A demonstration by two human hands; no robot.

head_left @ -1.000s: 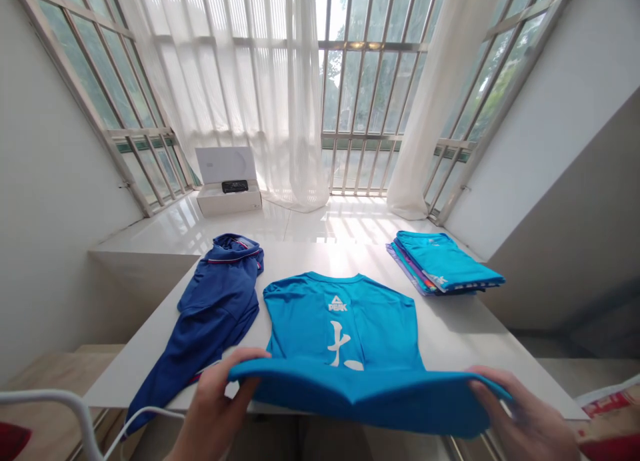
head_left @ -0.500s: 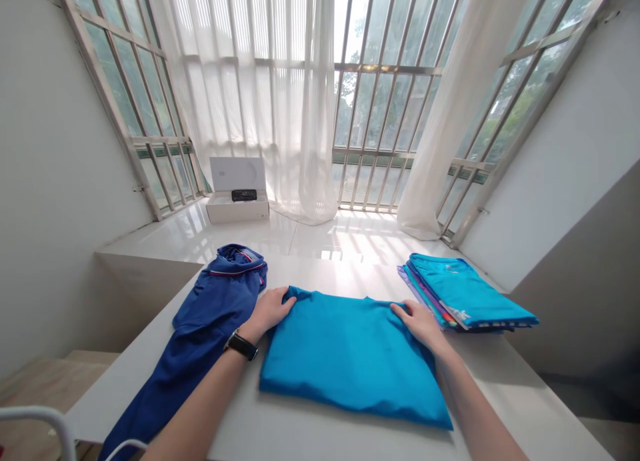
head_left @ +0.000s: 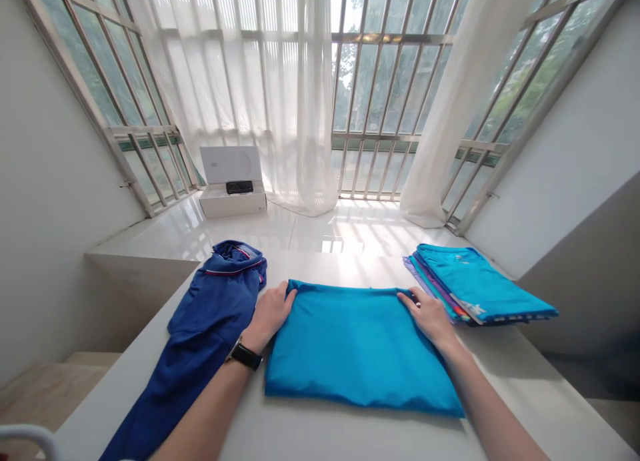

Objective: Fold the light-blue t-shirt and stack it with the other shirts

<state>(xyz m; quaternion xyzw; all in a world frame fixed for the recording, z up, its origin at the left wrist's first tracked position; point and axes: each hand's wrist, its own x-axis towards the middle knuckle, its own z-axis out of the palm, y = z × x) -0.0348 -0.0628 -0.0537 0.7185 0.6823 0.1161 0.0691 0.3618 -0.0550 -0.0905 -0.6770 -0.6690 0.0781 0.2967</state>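
Note:
A folded bright-blue garment, its exact kind hidden by the folds, lies flat on the white table in front of me. My left hand pinches its far left corner, thumb on top. At the far right corner my right hand grips the cloth the same way. Left of the garment, a dark navy shirt with a red-and-white-striped collar lies loosely bunched, partly behind my left forearm. Beyond my right hand sits a stack of folded clothes, a bright-blue one on top.
An open white box holding a black object stands on the glossy window ledge. White curtains hang before barred windows. A white curved tube shows at the lower left edge.
The garment's far edge is now straighter and smoother between my hands. Both hands keep their hold on its corners. The camera view has shifted slightly.

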